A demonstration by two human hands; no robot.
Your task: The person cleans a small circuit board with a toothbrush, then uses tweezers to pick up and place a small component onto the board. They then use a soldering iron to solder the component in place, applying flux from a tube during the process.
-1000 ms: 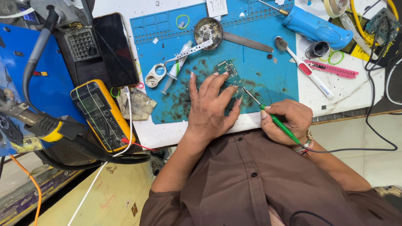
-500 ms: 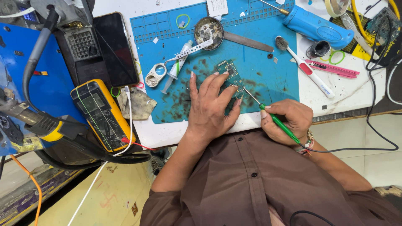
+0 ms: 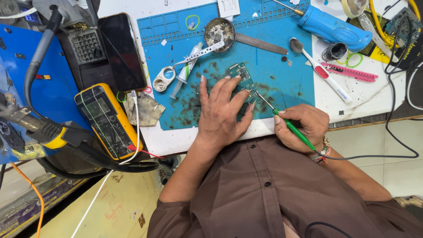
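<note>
My left hand [image 3: 222, 112] lies flat with spread fingers on a small green circuit board [image 3: 241, 75], pinning it to the blue work mat [image 3: 282, 75]. My right hand [image 3: 302, 125] grips a green-handled soldering iron [image 3: 288, 125] like a pen. Its thin metal tip reaches the board's right edge beside my left fingertips. A black cable runs from the iron past my right wrist.
On the mat lie a round metal dish [image 3: 219, 31], a syringe tube [image 3: 187, 72], tweezers [image 3: 194, 57] and a flat metal blade [image 3: 260, 43]. A blue tool [image 3: 332, 28], toothbrush [image 3: 321, 75] and pink tool [image 3: 350, 71] lie right. A yellow multimeter [image 3: 108, 119] and black phone [image 3: 121, 50] lie left.
</note>
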